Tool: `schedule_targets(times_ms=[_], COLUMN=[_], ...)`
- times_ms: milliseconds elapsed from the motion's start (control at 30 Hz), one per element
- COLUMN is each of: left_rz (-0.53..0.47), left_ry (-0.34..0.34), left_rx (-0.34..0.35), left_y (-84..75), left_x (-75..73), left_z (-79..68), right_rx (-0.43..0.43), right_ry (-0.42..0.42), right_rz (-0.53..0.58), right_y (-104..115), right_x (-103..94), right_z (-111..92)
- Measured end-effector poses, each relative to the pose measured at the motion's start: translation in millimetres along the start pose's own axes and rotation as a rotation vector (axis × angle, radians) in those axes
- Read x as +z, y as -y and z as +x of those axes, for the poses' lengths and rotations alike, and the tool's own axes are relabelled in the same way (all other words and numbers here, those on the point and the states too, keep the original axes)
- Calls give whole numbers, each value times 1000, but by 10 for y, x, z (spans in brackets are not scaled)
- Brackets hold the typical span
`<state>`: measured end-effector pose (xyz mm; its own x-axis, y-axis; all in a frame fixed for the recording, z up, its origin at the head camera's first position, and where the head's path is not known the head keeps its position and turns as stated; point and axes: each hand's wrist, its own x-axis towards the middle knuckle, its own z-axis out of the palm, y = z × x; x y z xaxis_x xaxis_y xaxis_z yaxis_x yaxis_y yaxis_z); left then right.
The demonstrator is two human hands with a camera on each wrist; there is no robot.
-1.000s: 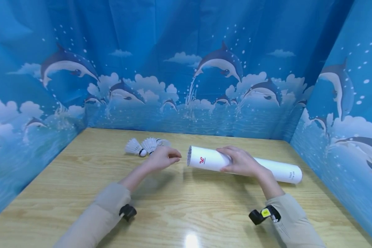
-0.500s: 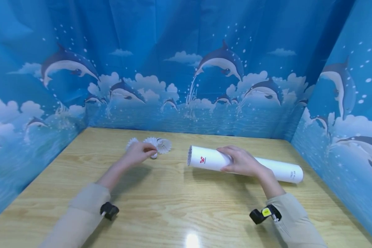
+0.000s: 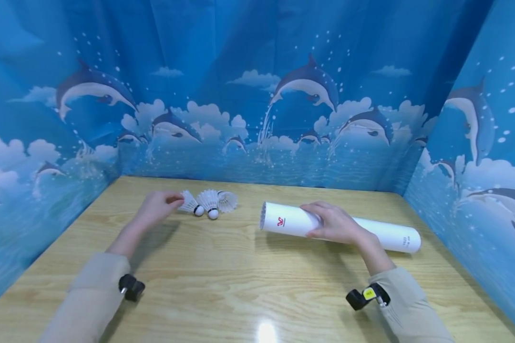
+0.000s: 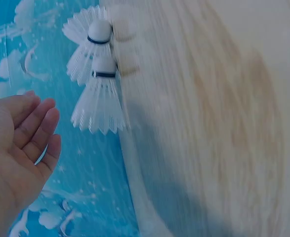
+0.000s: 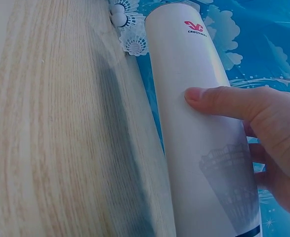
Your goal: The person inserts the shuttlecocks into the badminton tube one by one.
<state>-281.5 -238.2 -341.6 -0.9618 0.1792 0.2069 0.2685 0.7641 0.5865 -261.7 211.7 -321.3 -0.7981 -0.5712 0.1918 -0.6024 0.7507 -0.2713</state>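
Note:
Three white shuttlecocks lie in a cluster toward the back of the table. The left one and the middle one have their corks toward me; the right one turns its feather skirt outward. My left hand hovers beside the left shuttlecock, its fingertips overlapping the feathers in the head view. In the left wrist view, that hand has loosely bent fingers and an empty palm, apart from the shuttlecocks. My right hand grips a long white shuttlecock tube around its middle, with its logo end pointing left.
The wood-grain table spreads beneath both arms. A blue dolphin-print curtain closes off the back and both sides. On each forearm sits a small black camera.
My left hand has moved left from near the tube's end, across the shuttlecocks, to their left side, uncovering them. My right hand and the tube have stayed almost still.

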Motion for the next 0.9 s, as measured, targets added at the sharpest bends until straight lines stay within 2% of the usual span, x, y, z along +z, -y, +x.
schedule_targets(times_ms=[133, 267, 600, 767, 900], left_rz=[5, 22, 36, 55, 55], left_ry=[-1, -6, -5, 7, 24], left_rx=[-48, -65, -20, 10, 3], left_y=[66, 122, 254, 246, 218], left_x=[-39, -65, 15, 69, 90], left_z=[7, 16, 66, 101, 129], right_rx=[-2, -3, 3, 6, 8], right_ry=[-7, -9, 2, -4, -3], right_rz=[-1, -3, -9, -2, 3], right_y=[-4, -6, -16, -5, -10], right_x=[-1, -3, -4, -5, 0], right_z=[-5, -10, -17, -19, -21])
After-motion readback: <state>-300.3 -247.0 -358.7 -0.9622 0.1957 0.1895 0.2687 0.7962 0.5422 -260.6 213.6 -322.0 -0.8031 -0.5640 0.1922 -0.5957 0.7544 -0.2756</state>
